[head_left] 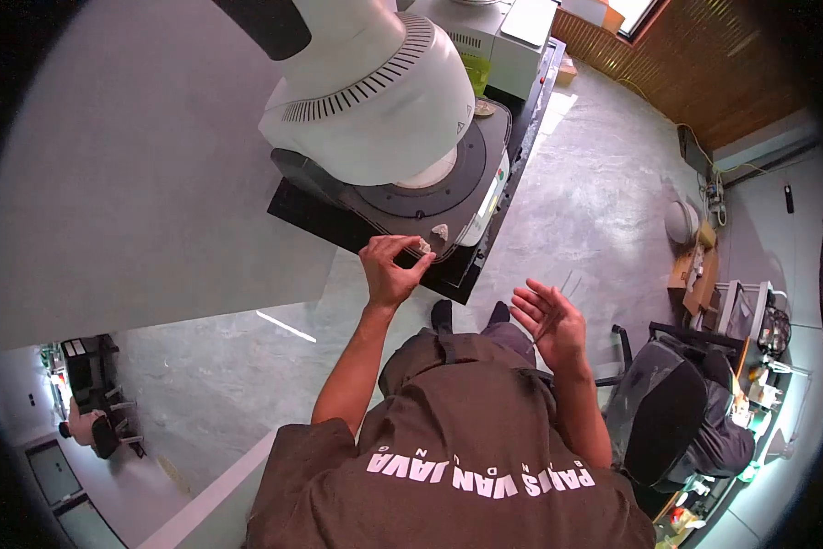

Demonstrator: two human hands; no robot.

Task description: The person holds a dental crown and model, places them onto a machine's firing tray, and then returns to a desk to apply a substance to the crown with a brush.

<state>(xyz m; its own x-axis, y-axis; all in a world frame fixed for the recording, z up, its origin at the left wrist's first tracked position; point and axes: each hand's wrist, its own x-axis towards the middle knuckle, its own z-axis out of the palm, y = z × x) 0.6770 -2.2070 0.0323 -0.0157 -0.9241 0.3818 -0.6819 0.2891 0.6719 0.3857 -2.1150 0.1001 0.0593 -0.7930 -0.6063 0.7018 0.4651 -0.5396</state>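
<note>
My left hand (pixel 393 267) reaches to the front edge of the white and grey machine (pixel 366 101). Its thumb and fingers pinch a small pale piece (pixel 424 246) over the machine's dark base. Just beyond the fingertips, a second pale piece (pixel 441 231) lies on that base. Behind both pieces is a round dark plate (pixel 457 194) with a pale disc (pixel 430 174) in its middle, partly hidden by the machine's head. My right hand (pixel 553 322) is raised in the air above the floor, palm up, its fingers spread, holding nothing.
A black table edge (pixel 457 285) runs under the machine. Behind it stands a boxy grey device (pixel 494 41). An office chair (pixel 659 412) is close on the right, cardboard boxes (pixel 695 274) beyond it. Another person (pixel 86 427) sits far off at the left.
</note>
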